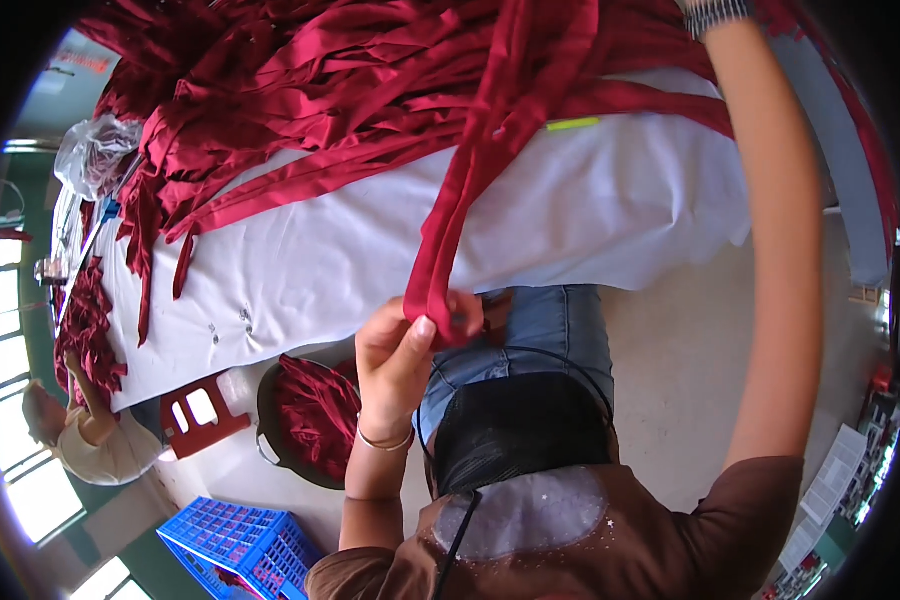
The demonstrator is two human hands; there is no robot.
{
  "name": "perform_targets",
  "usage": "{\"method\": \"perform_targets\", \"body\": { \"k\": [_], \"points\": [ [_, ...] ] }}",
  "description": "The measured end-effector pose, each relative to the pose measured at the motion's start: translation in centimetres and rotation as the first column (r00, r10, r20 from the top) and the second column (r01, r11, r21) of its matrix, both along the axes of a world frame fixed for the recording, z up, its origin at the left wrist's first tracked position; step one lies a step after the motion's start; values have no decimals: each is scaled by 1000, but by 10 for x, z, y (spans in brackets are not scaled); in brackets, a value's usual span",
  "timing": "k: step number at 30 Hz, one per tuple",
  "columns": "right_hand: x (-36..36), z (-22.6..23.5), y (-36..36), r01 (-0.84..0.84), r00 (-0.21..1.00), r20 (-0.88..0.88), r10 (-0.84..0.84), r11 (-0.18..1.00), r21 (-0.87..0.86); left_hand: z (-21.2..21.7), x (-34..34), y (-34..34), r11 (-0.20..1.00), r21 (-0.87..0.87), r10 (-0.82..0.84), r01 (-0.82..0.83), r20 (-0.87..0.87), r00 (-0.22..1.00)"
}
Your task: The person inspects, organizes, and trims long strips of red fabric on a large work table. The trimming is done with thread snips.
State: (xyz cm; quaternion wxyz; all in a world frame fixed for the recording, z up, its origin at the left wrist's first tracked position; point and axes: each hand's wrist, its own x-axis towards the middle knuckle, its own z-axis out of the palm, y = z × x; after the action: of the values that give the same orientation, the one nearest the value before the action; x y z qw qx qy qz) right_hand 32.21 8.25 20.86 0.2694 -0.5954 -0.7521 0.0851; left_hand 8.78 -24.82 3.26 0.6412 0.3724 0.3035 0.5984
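My left hand (402, 350) pinches the lower folded end of a long dark red fabric strip (467, 180), thumb on top. From there the strip rises to the top of the picture, across a white-covered table (610, 210). My right forearm (780, 260) reaches up along the right side. A beaded band (715, 14) sits at its wrist, and the hand itself is cut off by the top edge. A big heap of similar red strips (300, 80) covers the far part of the table.
A black basin (270, 440) holding red fabric stands on the floor below the table, beside a red stool (200, 410) and a blue crate (240, 545). Another person (90, 440) sits at the far left. A clear plastic bag (95, 150) lies on the table's left end.
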Motion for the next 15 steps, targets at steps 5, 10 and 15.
{"method": "perform_targets", "body": {
  "k": [5, 10, 15],
  "points": [
    [-25, -66, -137, -623, 676, -418, 607, 774, 117, 51, 7, 32, 997, -13, 80, -79, 105, 991],
    [-53, -141, -245, -545, 659, -612, 438, 838, 13, 88, 20, 63, 978, 183, 112, -103, -41, 993],
    [-56, -139, -250, -503, 615, -726, 309, 862, -59, 78, 7, 96, 967, 251, -21, 49, -112, 993]
  ]
}}
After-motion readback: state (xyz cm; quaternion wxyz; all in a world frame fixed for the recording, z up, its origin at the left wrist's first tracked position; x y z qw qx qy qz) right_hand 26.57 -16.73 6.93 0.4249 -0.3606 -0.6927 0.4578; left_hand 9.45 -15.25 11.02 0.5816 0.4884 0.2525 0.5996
